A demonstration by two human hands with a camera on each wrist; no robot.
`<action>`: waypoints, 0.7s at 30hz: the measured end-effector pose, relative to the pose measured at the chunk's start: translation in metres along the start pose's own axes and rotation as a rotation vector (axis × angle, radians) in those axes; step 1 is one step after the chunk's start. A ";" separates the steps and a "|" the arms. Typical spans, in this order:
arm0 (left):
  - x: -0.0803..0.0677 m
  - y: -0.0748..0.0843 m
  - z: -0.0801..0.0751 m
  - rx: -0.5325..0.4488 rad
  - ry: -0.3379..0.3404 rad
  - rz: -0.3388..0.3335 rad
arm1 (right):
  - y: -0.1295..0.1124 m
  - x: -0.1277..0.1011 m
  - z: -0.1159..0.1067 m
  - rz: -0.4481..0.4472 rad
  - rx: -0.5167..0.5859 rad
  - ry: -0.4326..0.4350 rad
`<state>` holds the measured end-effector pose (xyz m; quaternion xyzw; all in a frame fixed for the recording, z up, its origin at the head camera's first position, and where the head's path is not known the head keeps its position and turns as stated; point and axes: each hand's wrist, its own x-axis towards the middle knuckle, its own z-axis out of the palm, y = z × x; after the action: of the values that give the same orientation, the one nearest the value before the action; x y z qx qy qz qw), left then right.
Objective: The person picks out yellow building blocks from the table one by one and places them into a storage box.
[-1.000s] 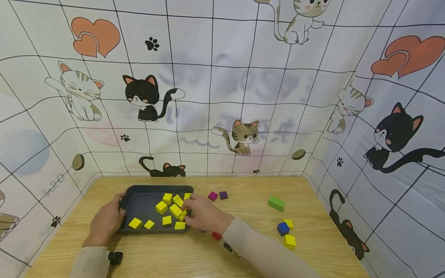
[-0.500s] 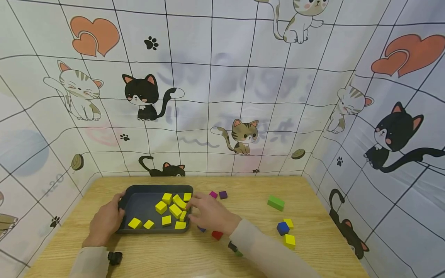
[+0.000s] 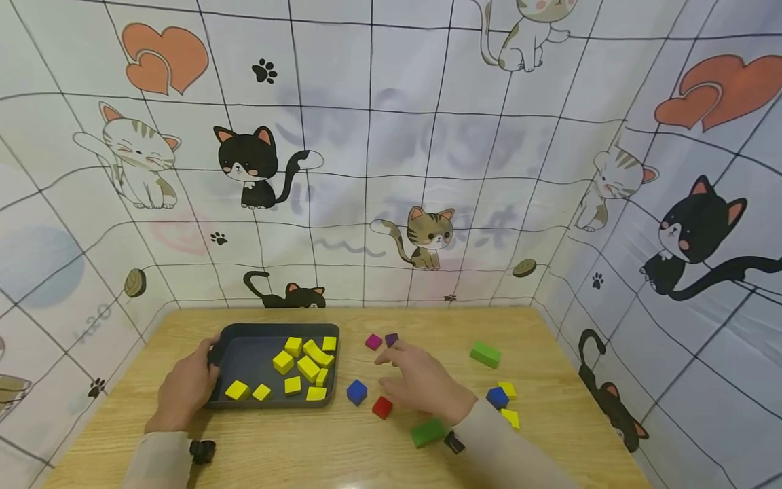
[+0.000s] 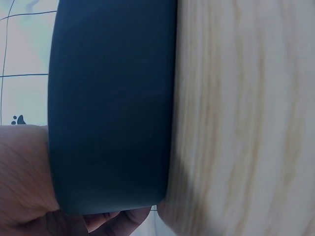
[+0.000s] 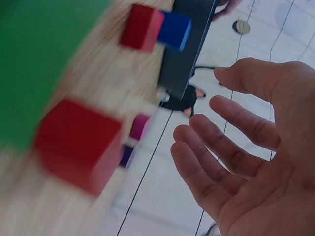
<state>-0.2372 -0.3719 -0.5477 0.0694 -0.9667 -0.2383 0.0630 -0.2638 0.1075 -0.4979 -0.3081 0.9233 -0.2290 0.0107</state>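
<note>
A dark grey tray (image 3: 244, 333) lies at the table's left, holding several yellow blocks (image 3: 283, 362), most of them in its right half. My left hand (image 3: 187, 388) grips the tray's left edge; in the left wrist view its fingers show past the corner of the tray wall (image 4: 113, 108). To the right of the tray, my right hand (image 3: 421, 382) hovers with relaxed, spread fingers and holds nothing. Near its fingertips are a red block (image 3: 382, 407) and a blue block (image 3: 357, 392). Another red block (image 5: 81, 145) appears close up in the right wrist view, hidden from the head camera.
Behind the right hand sit a magenta block (image 3: 373, 341) and a purple block (image 3: 391, 339). One green block (image 3: 429, 432) lies by the right wrist, another (image 3: 485, 354) farther back. Yellow and blue blocks (image 3: 497, 398) cluster at the right. A cat-print cloth (image 3: 342, 170) encloses the table.
My right hand has let go of a yellow block at the tray's right side and moved right, away from the tray. The blue and green blocks are uncovered. My left hand stays put.
</note>
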 end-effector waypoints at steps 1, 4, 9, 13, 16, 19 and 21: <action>0.000 0.000 0.000 0.000 -0.001 -0.003 | 0.005 -0.005 -0.002 0.015 0.012 0.007; 0.000 0.000 -0.001 0.002 -0.003 -0.008 | 0.019 -0.022 -0.010 0.056 0.036 0.031; 0.000 0.003 -0.002 -0.003 -0.008 -0.004 | 0.043 -0.053 -0.022 0.200 0.051 0.060; 0.000 0.004 -0.002 -0.007 -0.010 -0.008 | 0.068 -0.078 -0.033 0.276 0.015 0.096; 0.001 0.005 -0.002 -0.005 -0.009 -0.012 | 0.088 -0.095 -0.045 0.278 -0.012 0.120; 0.001 0.004 -0.002 -0.002 -0.003 -0.012 | 0.107 -0.109 -0.056 0.285 -0.027 0.116; 0.000 0.003 -0.002 0.000 0.002 -0.007 | 0.118 -0.117 -0.061 0.308 -0.007 0.093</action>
<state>-0.2378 -0.3698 -0.5443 0.0729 -0.9664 -0.2383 0.0630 -0.2449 0.2833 -0.5078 -0.1519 0.9599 -0.2356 0.0018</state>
